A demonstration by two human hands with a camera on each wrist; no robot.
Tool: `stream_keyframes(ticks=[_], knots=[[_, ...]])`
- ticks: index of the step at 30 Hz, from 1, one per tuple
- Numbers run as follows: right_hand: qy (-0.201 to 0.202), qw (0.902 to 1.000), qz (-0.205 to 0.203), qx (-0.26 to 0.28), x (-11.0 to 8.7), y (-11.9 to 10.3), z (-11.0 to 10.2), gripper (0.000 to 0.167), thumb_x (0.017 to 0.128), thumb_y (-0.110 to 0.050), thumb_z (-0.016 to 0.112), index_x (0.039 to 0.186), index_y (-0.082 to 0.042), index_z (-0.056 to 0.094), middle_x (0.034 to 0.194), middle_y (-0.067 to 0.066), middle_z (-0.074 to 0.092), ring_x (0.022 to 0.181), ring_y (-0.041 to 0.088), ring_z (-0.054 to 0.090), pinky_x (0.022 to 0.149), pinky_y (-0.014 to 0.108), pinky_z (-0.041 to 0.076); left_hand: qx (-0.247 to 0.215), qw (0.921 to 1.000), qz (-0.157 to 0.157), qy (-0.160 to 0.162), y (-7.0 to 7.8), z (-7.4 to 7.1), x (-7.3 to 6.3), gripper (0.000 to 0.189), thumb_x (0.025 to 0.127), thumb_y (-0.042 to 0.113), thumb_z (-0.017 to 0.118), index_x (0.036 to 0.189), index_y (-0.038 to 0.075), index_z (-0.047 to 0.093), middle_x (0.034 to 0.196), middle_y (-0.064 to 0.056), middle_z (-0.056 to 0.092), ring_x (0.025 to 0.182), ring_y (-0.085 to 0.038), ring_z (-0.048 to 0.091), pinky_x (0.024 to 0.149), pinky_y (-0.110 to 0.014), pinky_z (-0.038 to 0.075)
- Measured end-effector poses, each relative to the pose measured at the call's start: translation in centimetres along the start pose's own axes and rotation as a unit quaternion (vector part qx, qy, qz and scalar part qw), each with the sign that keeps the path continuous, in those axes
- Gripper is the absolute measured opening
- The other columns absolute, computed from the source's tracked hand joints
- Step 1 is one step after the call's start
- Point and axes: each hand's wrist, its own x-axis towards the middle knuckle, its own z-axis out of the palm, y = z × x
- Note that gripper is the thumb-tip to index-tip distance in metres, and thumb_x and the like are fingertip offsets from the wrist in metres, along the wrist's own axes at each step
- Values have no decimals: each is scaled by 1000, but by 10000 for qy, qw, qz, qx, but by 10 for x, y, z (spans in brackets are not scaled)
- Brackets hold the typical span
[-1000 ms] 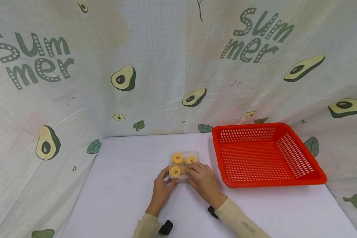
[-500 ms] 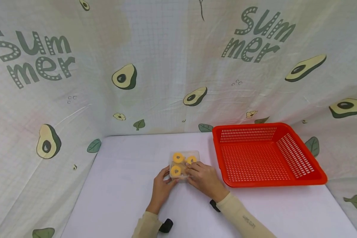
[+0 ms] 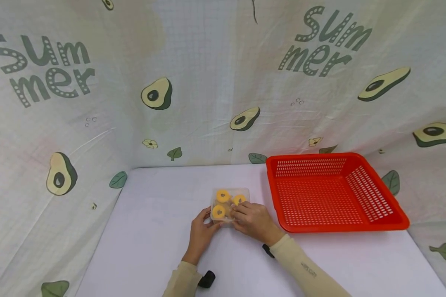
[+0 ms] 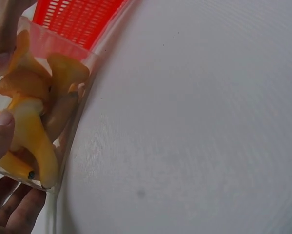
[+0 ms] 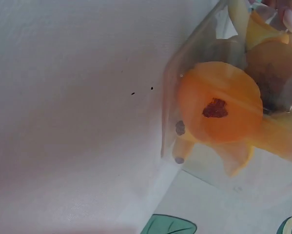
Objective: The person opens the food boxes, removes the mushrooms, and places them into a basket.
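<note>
A clear plastic box (image 3: 214, 198) of yellow mushrooms (image 4: 31, 126) stands between my hands near the middle of the white table. My left hand (image 3: 201, 233) holds the box at its near left corner, fingers along the side and thumb at the front. From the right, my right hand (image 3: 258, 222) reaches over the near right part, its bent fingers on a mushroom that they mostly hide. Two round yellow tops line the box's left side, and another shows at the far right. Through the wall in the right wrist view, one orange round cap (image 5: 221, 87) has a dark brown spot.
A large red plastic basket (image 3: 342, 227) stands to the right of the box, with nothing in it. A pale curtain (image 3: 193, 136) printed with avocados and leaves hangs behind the table (image 3: 152, 239). Dark wrist straps sit under both sleeves.
The box tips or shifts very slightly on its near left side. My right forearm has drawn a little outward, while its fingers stay at the same mushroom. The head view tilts slightly.
</note>
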Motion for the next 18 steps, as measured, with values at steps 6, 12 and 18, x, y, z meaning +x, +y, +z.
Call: stream_keyframes(ticks=[6, 12, 18], knots=[[214, 9993, -298, -81, 1, 2, 4, 28, 72, -27, 95, 95, -16, 85, 94, -5, 80, 79, 11, 72, 70, 23, 65, 186, 9997, 125, -18, -1, -1, 0, 61, 80, -2, 89, 135, -6, 62, 138, -27, 63, 130, -45, 62, 94, -32, 63], [201, 9995, -252, 20, 3, 3, 4, 26, 74, -27, 94, 95, -16, 85, 95, -4, 81, 80, 11, 73, 74, 24, 65, 214, 9997, -44, 58, -1, 0, 1, 61, 80, -2, 89, 134, -3, 63, 139, -25, 63, 130, -43, 62, 96, -34, 62], [165, 9996, 10, 219, 1, 1, 2, 25, 73, -25, 96, 94, -18, 85, 92, -6, 79, 81, 11, 71, 75, 23, 65, 191, 9998, -63, 50, 0, 1, -2, 60, 82, -2, 88, 136, -4, 61, 141, -26, 61, 130, -45, 61, 97, -35, 62]])
